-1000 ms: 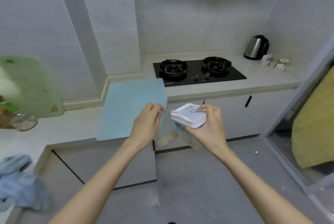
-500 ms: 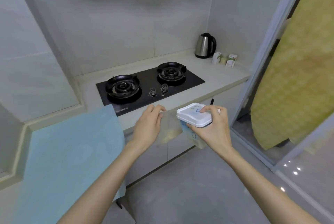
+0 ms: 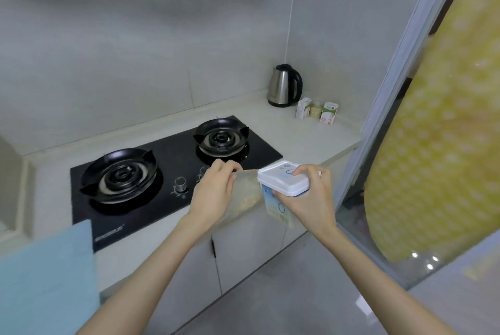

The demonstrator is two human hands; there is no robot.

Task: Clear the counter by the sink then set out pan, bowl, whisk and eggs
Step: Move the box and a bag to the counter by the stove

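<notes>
Carrying two cleared items over the gas hob [image 3: 173, 172], the person is holding both above the front edge of the counter [image 3: 305, 139]. The right hand [image 3: 311, 199] is clasping a white-lidded plastic container [image 3: 282, 177], thumb on the lid and fingers wrapped beneath. The left hand [image 3: 213, 196] is pinching the top edge of a clear bag [image 3: 243, 196] that is hanging between the hands, touching the container's side; its contents are too blurred to name. Pan, bowl, whisk and eggs are not showing anywhere here, so this looks like the clearing stage. A sensible landing spot appears to be the bare stretch toward the counter's far right corner, near the steel kettle [image 3: 285, 85] and the small cartons [image 3: 316, 111]. Doing it well probably means keeping the container level, lowering it flat clear of the right burner [image 3: 220, 138], and laying the bag down without letting it swing onto the hob knobs [image 3: 180, 182].
</notes>
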